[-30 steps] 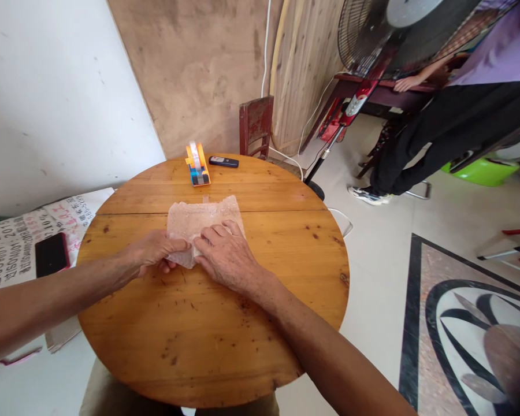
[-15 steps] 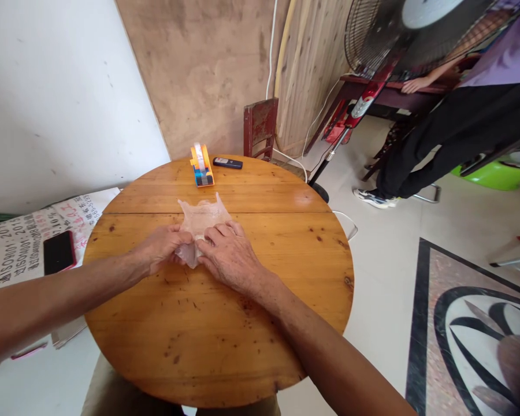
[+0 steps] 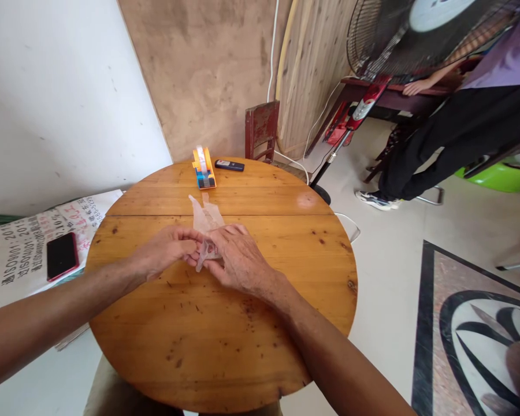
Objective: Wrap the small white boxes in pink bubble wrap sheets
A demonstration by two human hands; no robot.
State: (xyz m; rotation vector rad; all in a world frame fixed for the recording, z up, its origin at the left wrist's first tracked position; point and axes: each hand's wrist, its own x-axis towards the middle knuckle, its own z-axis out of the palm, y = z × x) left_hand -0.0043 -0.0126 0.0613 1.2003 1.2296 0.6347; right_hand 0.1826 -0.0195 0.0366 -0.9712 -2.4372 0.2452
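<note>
A thin, translucent plastic bag (image 3: 208,217) lies crumpled on the round wooden table (image 3: 225,346), its far end flat and its near end bunched up between both hands. My left hand (image 3: 173,249) pinches the bunched edge with thumb and fingers. My right hand (image 3: 238,254) is closed over the right part of the bag, its fingers hiding some of the film. Beyond the bag stands an orange and blue tape dispenser (image 3: 204,169) with a roll in it. Beside that lies a small dark handheld device (image 3: 229,165).
A phone (image 3: 62,256) rests on a printed white sack (image 3: 17,254) at left. Behind the table is a red wooden chair (image 3: 262,130). To the right stand a floor fan (image 3: 366,107) and a person in black trousers (image 3: 437,138), one hand on a dark table.
The bag has been gathered narrower, its right side drawn in under my right hand. My left hand has shifted slightly right, closer to the right one.
</note>
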